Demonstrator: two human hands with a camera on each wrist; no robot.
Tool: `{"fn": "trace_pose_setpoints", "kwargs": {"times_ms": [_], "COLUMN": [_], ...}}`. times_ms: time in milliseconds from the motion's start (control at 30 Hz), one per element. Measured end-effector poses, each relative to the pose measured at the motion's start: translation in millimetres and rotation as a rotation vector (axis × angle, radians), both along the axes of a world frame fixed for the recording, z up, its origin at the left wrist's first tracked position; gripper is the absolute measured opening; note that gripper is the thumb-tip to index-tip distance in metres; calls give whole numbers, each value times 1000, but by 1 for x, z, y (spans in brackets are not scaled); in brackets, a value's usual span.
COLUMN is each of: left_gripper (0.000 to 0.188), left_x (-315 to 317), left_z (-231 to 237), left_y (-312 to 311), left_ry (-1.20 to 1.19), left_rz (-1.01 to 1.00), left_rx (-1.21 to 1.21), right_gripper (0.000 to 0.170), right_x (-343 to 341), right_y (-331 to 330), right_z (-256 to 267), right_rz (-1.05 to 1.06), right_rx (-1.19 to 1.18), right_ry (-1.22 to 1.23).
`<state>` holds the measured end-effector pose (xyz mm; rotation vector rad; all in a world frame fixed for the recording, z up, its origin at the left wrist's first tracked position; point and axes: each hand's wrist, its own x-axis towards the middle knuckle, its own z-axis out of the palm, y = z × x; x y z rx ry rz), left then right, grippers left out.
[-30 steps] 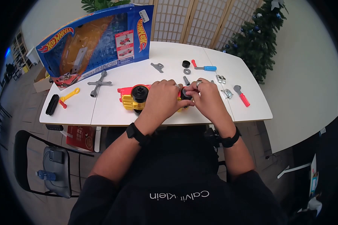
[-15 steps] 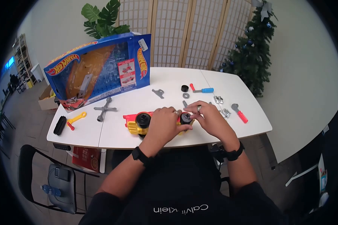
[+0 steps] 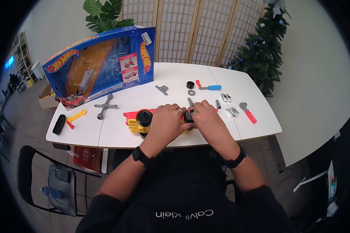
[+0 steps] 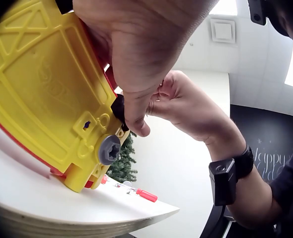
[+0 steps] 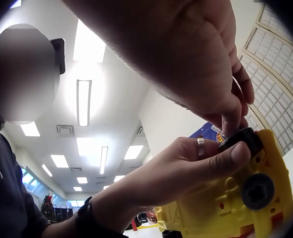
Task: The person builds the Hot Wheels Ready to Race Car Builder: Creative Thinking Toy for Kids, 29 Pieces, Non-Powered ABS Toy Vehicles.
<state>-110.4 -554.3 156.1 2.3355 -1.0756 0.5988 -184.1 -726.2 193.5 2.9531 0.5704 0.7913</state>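
A red and yellow toy car [image 3: 134, 126] lies on its side on the white table [image 3: 81, 132], one black wheel [image 3: 144, 117] facing up. My left hand [image 3: 166, 123] grips its right end, with the thumb against another black wheel [image 5: 250, 140] in the right wrist view. Over that wheel bends my right hand [image 3: 210, 121], its fingertips pinching at the wheel's outer face; any small part between them is hidden. In the left wrist view, a grey star-socketed disc [image 4: 109, 149] sits on the yellow underside [image 4: 42, 89].
A blue box [image 3: 146, 58] stands at the back left. Around the car lie a grey cross wrench [image 3: 106, 106], yellow wrench [image 3: 77, 115], black part [image 3: 59, 124], grey bracket [image 3: 162, 89], black ring [image 3: 190, 84], blue-handled crank [image 3: 214, 87], silver parts [image 3: 232, 112] and red-handled tool [image 3: 251, 116].
My right fingers have moved in over the wheel and now cover it. The right hand has shifted left, uncovering a small grey bolt. My left hand still grips the car.
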Motion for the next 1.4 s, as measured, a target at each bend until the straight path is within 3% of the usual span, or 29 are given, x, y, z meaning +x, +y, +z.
{"fn": "trace_pose_setpoints", "kwargs": {"times_ms": [267, 400, 533, 567, 600, 700, 733, 800, 867, 933, 967, 1000, 1067, 1100, 1233, 1300, 1400], "left_gripper": [56, 57, 58, 58, 58, 58, 58, 59, 63, 66, 68, 68, 68, 68, 67, 67, 65], "left_x": [3, 0, 0, 1, 2, 2, 2, 3, 3, 5, 5, 5, 7, 8, 8, 6, 5], "left_z": [4, 7, 7, 6, 5, 6, 4, 4, 7, 5, 6, 5, 6, 7, 3, -1, -4], "left_y": [1, 2, 0, 0, 1, -1, 0, -1, 0, -1, -1, -1, -2, -3, -4, -4, -6], "left_ry": [21, 20, 10, -5, 9, 5, 12, 22, 36, 9, 16, 21, 39, 33, 6, -19, -74], "left_rz": [10, -11, -2, -5, -7, -32, -37, -18, -30, -7, -2, -1, 3, 0, -4, -11, -23], "left_rx": [78, 57, 53, 52, 66, 57, 66, 40, 41, 81, 105, 104, 106, 104, 76, 59, 13], "right_gripper": [17, 23, 17, 28, 28, 62, 62, 70, 64, 54, 30, 30, 18, 28, 27, 24, 22], "right_x": [11, 15, 28, 27, 28, 30, 29, 26, 20, 18, 19, 23, 33, 35, 33, 30, 25], "right_y": [-18, -19, -29, -26, -22, -9, -5, 0, -1, -26, -34, -37, -45, -45, -37, -30, -27], "right_z": [15, 21, 13, 17, 18, 23, 26, 38, 61, 65, 63, 55, 36, 30, 36, 44, 43], "right_rz": [-27, 21, 51, 36, 39, -119, -121, -328, -373, -164, 10, 10, 313, 331, 289, 194, 205], "right_rx": [-488, -549, -435, -500, -486, -316, -307, -257, -283, -51, 1, 1, 34, 80, 1, -182, -132], "right_ry": [-8, 0, 77, 21, 34, 302, 311, 471, 564, 456, 464, 469, 403, 359, 294, 274, 251]}}
